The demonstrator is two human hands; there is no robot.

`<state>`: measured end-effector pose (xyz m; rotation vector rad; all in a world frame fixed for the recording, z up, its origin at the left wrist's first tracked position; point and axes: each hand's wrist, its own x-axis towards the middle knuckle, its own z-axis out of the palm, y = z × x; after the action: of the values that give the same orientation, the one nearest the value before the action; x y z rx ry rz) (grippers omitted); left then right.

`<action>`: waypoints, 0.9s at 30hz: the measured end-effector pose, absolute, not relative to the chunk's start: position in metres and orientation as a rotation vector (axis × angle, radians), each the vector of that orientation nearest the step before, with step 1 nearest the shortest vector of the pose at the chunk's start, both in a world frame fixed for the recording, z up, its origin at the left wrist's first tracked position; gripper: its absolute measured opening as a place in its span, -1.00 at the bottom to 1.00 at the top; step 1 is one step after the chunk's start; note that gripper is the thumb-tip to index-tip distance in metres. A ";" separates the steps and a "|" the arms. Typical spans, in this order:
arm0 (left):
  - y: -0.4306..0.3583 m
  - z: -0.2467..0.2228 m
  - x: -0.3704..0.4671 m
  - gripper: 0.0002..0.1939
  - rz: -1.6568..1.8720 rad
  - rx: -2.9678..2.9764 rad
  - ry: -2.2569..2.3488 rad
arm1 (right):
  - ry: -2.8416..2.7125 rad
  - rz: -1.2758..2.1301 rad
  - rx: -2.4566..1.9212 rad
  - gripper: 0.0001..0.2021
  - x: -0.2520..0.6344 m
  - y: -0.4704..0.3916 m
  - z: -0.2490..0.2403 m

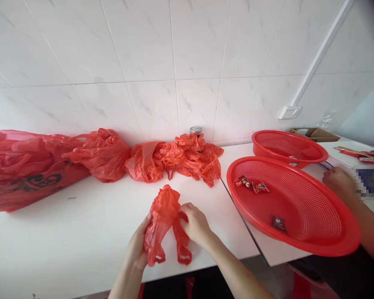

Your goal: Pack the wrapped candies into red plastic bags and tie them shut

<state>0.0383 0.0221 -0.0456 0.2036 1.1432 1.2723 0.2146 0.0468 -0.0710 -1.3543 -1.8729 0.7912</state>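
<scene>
A thin red plastic bag [165, 209] is between my two hands, just above the front part of the white table. Its two handle loops hang toward me. My left hand [139, 245] is closed around the bag's left side, with the thumb lying along the plastic. On the other side, my right hand [193, 223] pinches the bag near the base of the right handle. Whether anything is inside the bag I cannot tell. Behind it lies a crumpled heap of red plastic bags [191, 160], with another bunched red bag [146, 162] beside the heap.
To the right stands a large red plastic basket [286, 199] with several wrapped snacks in it. A second red basket [318, 155] is behind. Bulky red bags [43, 166] line the wall at left. Another person's hand [339, 180] is at far right, near a cardboard box [318, 135].
</scene>
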 end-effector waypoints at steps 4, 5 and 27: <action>0.024 -0.066 0.017 -0.86 1.373 0.249 1.193 | -1.581 0.833 -1.296 -0.88 0.239 0.063 -0.073; 0.024 -0.070 0.009 -0.81 1.409 0.270 1.229 | -1.487 0.850 -1.272 -0.93 0.247 0.067 -0.070; 0.033 -0.071 -0.034 -0.80 1.010 1.888 2.310 | -1.897 1.272 -0.981 -0.77 0.280 0.036 -0.009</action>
<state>-0.0338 0.0330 -0.0713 1.8881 2.3102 1.0105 0.2798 0.0363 -0.0089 -0.9807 -1.8972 1.2722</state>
